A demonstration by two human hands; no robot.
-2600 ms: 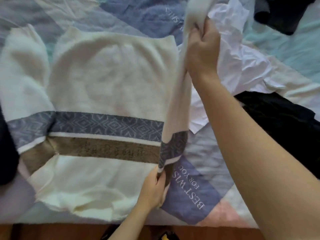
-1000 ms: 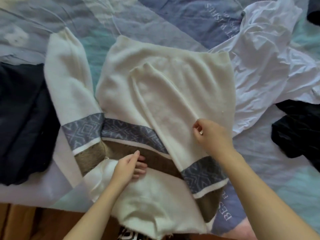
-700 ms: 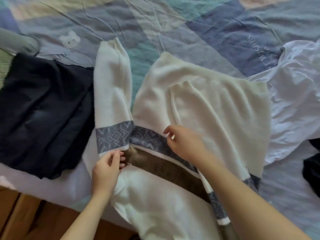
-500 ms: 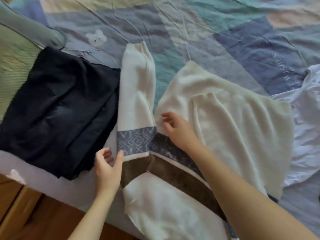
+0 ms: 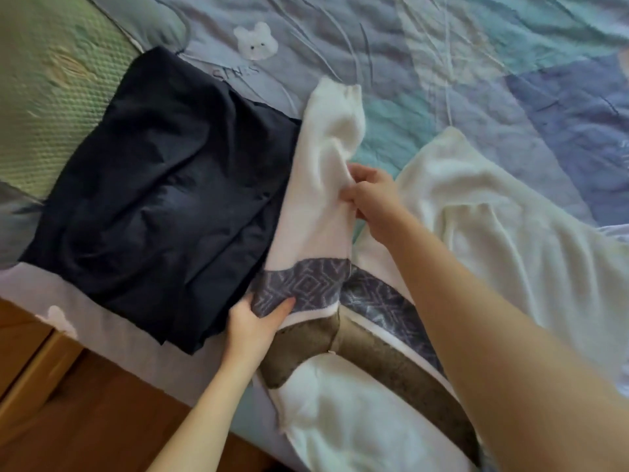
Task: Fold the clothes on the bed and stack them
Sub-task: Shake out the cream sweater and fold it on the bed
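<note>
Fingers (image 5: 354,194) of the right hand (image 5: 372,199) curl and pinch the inner edge of a cream sleeve (image 5: 323,185), bunching the knit into a raised ridge. Below, the left hand (image 5: 253,327) grips the same sleeve lower down, thumb (image 5: 280,306) lying across its grey-blue patterned band and the other fingers tucked under the cloth. The sleeve belongs to a cream sweater (image 5: 493,233) spread flat on the bed, its body lying to the right of the hands, with the grey-blue band and a brown stripe (image 5: 391,366) running across it toward the lower right. The sleeve's cuff end points away from the person, toward the top of the view. Both bare forearms reach in from the bottom edge, the right one crossing over the sweater's striped part. Just left of the sleeve, touching its edge, lies a dark navy garment (image 5: 160,199), loosely folded. Everything rests on a patchwork bedspread (image 5: 476,80) in blues and teal, printed with a small white bear (image 5: 255,40). A green textured pillow (image 5: 51,97) sits at upper left, and wooden floor (image 5: 85,420) shows beyond the bed's near edge.
</note>
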